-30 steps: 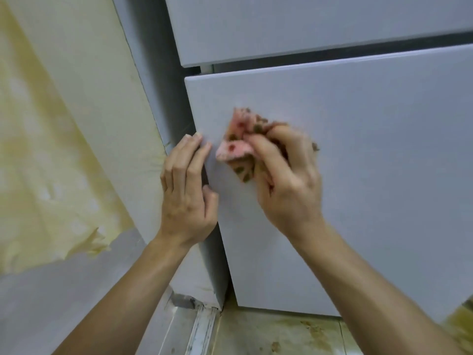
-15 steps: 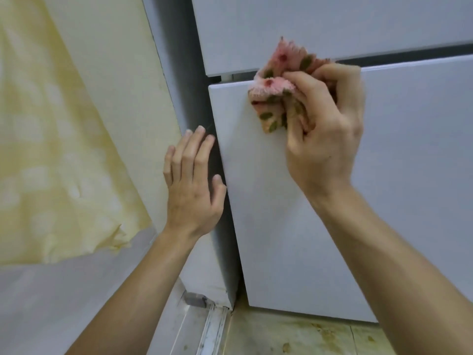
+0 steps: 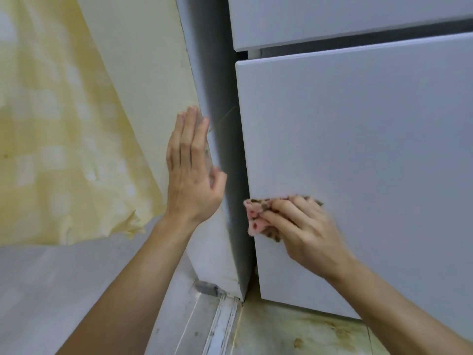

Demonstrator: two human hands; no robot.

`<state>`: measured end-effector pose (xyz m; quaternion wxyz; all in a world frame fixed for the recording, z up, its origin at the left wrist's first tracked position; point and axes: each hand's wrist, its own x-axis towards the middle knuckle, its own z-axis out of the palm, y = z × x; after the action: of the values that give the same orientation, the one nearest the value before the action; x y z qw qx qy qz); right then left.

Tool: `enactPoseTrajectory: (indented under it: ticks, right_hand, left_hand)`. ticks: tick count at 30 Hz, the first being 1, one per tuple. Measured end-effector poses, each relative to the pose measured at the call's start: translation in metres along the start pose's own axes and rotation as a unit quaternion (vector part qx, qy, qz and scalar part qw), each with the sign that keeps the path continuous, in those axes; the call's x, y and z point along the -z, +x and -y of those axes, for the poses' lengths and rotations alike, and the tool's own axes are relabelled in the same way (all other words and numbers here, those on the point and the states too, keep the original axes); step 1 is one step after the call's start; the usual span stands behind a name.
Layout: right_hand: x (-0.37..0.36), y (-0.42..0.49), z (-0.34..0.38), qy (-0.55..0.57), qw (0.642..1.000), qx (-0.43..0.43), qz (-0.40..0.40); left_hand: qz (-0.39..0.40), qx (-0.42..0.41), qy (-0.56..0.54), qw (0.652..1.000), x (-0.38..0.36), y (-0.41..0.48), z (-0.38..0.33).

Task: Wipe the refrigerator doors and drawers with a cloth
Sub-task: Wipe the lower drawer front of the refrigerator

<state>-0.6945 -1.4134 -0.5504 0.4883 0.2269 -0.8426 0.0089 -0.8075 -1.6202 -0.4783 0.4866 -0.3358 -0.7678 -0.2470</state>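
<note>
A pale grey drawer front fills the right of the view. Above the drawer, across a dark gap, sits another grey front. Left of the drawer the fridge side runs back in shadow to a cream wall. Further left of the drawer hangs a sheet of yellow, blotched paper with a torn, curling lower edge, and bare grey wall shows beneath it. Nothing stands between the hands and the drawer. The cloth is pink with dark green and red spots. It is bunched up and pressed to the drawer's face at its left edge, in the lower part, with a corner just past that edge. The right hand comes in from the lower right, its back to the camera, and grips the cloth with fingers curled round it and knuckles raised. The left hand is left of the drawer, held flat and upright, with fingers straight and together and the thumb out toward the drawer. It lies at the seam of wall and fridge side, though whether the palm presses there cannot be told. Below the drawer is a stained, yellowish floor, and a grimy white rail runs out from the fridge's lower left corner.
</note>
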Motion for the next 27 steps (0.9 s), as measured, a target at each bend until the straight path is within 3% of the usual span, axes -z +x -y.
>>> enactPoseTrajectory:
  ticks: [4, 7, 11, 15, 18, 21, 23, 27]
  right_hand:
    - [0.028, 0.095, -0.004, 0.015, 0.966, -0.105, -0.237]
    - [0.033, 0.136, -0.008, 0.009, 0.932, -0.17, -0.319]
    - [-0.001, 0.096, 0.009, -0.004, 0.945, -0.157, -0.289]
    - [-0.057, -0.028, 0.032, 0.001, 0.995, -0.062, -0.075]
    - [-0.072, -0.117, 0.036, 0.016, 0.998, -0.026, 0.062]
    - [-0.063, -0.133, 0.032, 0.014, 0.992, -0.003, 0.125]
    - [-0.049, -0.102, 0.028, 0.004, 0.997, -0.013, 0.079]
    - [0.0, 0.003, 0.003, -0.072, 0.976, -0.117, -0.167]
  left_hand:
    - [-0.011, 0.013, -0.014, 1.0, -0.005, -0.001, -0.002]
    - [-0.021, 0.005, -0.024, 0.999, -0.009, -0.004, 0.0]
    - [-0.037, -0.006, -0.016, 0.999, -0.017, -0.014, 0.005]
    - [-0.018, 0.003, -0.004, 1.0, -0.022, -0.028, 0.01]
    - [-0.019, 0.0, -0.015, 1.0, -0.023, -0.032, 0.014]
    - [-0.023, 0.003, -0.024, 0.999, -0.025, -0.032, 0.012]
    - [-0.025, 0.002, -0.027, 0.999, -0.025, -0.032, 0.012]
    - [-0.023, 0.007, -0.032, 0.999, -0.026, -0.033, 0.011]
